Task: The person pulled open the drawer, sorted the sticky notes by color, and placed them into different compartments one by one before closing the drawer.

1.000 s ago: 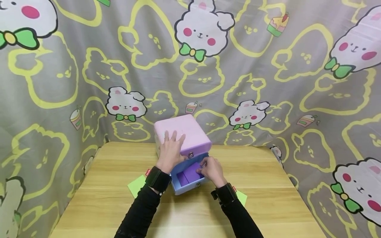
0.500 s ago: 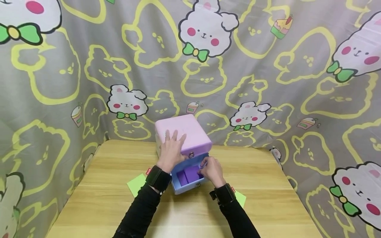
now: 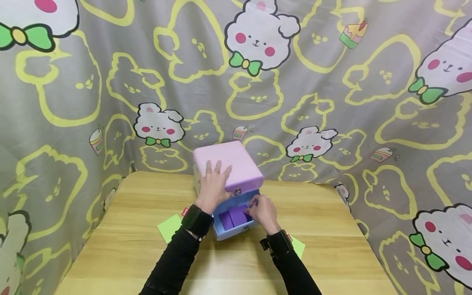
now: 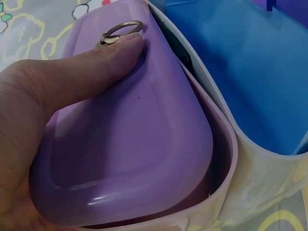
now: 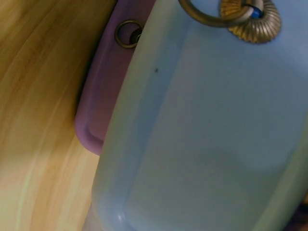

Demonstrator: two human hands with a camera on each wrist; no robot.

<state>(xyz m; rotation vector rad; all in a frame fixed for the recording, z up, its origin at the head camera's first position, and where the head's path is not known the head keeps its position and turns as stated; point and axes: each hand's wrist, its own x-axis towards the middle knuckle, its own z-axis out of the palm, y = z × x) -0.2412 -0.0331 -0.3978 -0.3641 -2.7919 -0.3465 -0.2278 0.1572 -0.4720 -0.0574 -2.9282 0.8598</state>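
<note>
A small pink-topped drawer cabinet (image 3: 232, 162) stands on the table, its lower blue drawer (image 3: 225, 234) pulled out. My left hand (image 3: 212, 186) rests on the cabinet's top with fingers spread. In the left wrist view its thumb presses the purple upper drawer front (image 4: 130, 130), beside a metal ring pull (image 4: 122, 28). My right hand (image 3: 263, 212) reaches into the blue drawer, thumb and fingers pinching the right side of a purple block (image 3: 237, 216). Another purple block (image 3: 226, 221) lies left of it. The right wrist view shows the blue drawer front (image 5: 207, 120); the hand is out of sight there.
Light green paper squares lie on the wooden table (image 3: 313, 221): a left one (image 3: 169, 227) by the left wrist and a right one (image 3: 298, 247) partly under the right forearm. A patterned grey curtain (image 3: 206, 94) hangs behind and along both sides.
The purple block in my right hand has gone down from a tilted pose to lie lower in the blue drawer. My left hand keeps its place on the cabinet. The head view has shifted slightly.
</note>
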